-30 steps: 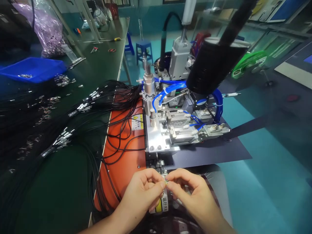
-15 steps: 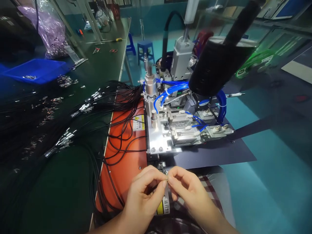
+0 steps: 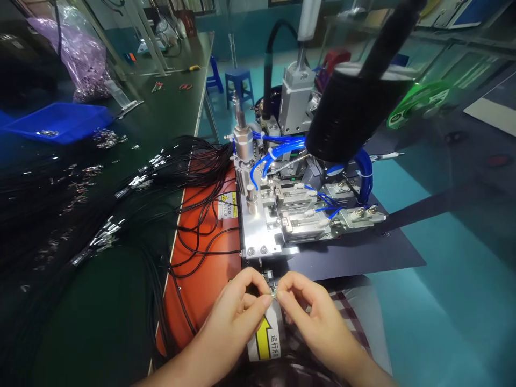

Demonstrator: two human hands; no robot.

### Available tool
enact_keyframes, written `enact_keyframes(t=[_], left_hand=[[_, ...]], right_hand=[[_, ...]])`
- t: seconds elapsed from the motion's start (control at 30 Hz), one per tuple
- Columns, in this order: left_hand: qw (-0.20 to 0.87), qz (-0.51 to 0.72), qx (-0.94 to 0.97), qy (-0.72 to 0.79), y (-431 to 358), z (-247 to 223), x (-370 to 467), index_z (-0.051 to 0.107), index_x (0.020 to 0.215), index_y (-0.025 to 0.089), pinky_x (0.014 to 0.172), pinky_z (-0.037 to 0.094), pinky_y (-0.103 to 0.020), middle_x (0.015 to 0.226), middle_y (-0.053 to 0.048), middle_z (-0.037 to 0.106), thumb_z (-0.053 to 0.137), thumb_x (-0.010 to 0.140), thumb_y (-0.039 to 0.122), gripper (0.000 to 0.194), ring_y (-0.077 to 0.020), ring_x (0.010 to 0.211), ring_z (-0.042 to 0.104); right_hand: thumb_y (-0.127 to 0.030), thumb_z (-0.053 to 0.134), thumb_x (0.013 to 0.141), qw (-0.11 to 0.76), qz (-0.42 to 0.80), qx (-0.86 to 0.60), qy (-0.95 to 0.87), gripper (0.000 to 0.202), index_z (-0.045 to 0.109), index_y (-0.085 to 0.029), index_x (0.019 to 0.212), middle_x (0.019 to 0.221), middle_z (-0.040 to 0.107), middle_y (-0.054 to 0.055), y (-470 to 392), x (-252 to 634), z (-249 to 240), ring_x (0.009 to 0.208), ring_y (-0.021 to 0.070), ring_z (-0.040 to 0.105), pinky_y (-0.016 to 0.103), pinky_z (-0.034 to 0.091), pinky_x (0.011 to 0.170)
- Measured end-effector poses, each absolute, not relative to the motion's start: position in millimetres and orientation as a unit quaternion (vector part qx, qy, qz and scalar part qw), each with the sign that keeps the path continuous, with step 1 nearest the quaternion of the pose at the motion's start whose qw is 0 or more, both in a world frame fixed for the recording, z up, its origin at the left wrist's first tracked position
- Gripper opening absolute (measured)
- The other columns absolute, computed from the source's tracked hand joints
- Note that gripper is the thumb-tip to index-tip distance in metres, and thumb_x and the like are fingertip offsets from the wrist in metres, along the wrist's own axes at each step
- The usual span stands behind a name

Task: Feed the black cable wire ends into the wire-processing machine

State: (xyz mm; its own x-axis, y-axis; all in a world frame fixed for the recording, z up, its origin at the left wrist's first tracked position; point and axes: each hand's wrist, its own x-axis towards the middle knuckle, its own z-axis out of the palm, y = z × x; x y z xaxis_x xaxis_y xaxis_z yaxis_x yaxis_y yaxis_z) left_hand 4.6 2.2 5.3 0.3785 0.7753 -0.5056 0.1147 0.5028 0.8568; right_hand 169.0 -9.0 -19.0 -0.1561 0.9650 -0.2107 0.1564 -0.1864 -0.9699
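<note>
My left hand [image 3: 237, 306] and my right hand [image 3: 308, 309] meet at the fingertips in front of the machine [image 3: 258, 231]. Both pinch a tiny pale piece [image 3: 273, 294] between thumb and forefinger; its shape is too small to make out. Beneath them a white label with a yellow arrow [image 3: 263, 338] shows. The orange cover [image 3: 209, 258] lies to the left, with black cables [image 3: 205, 215] across it.
At left, a dark green table [image 3: 105, 290] bears cable bundles with silvery ends [image 3: 105, 234], loose metal parts and a blue tray [image 3: 60, 123]. A black cylinder [image 3: 350, 115] hangs over the machine. Blue stools [image 3: 239, 86] stand behind.
My left fingers have drawn slightly left, opening a small gap between the fingertips where the pale piece shows. More of the yellow arrow label is visible. The view has shifted slightly.
</note>
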Motion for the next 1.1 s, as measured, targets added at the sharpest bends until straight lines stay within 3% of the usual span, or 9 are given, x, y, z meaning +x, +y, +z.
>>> enact_keyframes(t=[0.13,0.27,0.37,0.6,1.1], left_hand=[[0.537,0.187,0.601,0.561,9.7,7.7,-5.3,0.053,0.090,0.022,0.047,0.033,-0.019,0.060,0.006,0.044,0.051,0.085,0.021,0.005,-0.0098,0.050,0.042],[0.363,0.178,0.760,0.510,18.9,-1.1,-17.1,0.060,0.094,0.018,0.066,0.044,-0.025,0.083,-0.004,0.055,0.039,0.089,0.012,0.022,-0.0157,0.073,0.054],[0.300,0.175,0.819,0.457,21.5,-11.2,-23.9,0.060,0.104,0.014,0.068,0.047,-0.027,0.086,-0.008,0.055,0.033,0.090,0.009,0.031,-0.0177,0.077,0.056],[0.201,0.133,0.894,0.378,22.3,-23.2,-29.8,0.045,0.132,0.023,0.059,0.049,-0.029,0.086,-0.007,0.049,0.029,0.090,0.006,0.048,-0.0193,0.075,0.054],[0.171,0.127,0.895,0.392,20.2,-22.7,-27.2,0.048,0.128,0.022,0.058,0.052,-0.030,0.086,-0.007,0.046,0.029,0.089,0.004,0.047,-0.0188,0.076,0.053]], right_hand=[[-0.031,0.053,0.087,0.349,0.594,-0.543,-0.480,0.021,0.051,-0.019,0.070,0.058,0.044,-0.005,8.8,176.9,-23.2,0.052,0.0120,0.041,0.024,0.034,0.050],[-0.034,0.055,0.084,0.336,0.616,-0.539,-0.466,0.023,0.051,-0.018,0.069,0.056,0.045,-0.005,16.9,175.9,-30.2,0.050,0.0116,0.041,0.024,0.033,0.048],[-0.037,0.056,0.082,0.343,0.621,-0.546,-0.446,0.024,0.052,-0.017,0.068,0.057,0.047,-0.004,18.7,172.6,-35.1,0.049,0.0115,0.042,0.024,0.034,0.048],[-0.038,0.056,0.080,0.322,0.632,-0.556,-0.433,0.023,0.054,-0.016,0.071,0.056,0.048,-0.004,20.9,173.0,-40.2,0.049,0.0119,0.043,0.025,0.035,0.049],[-0.033,0.054,0.083,0.325,0.634,-0.556,-0.428,0.019,0.053,-0.016,0.073,0.059,0.047,-0.004,17.3,171.0,-43.4,0.051,0.0112,0.044,0.024,0.036,0.050]])
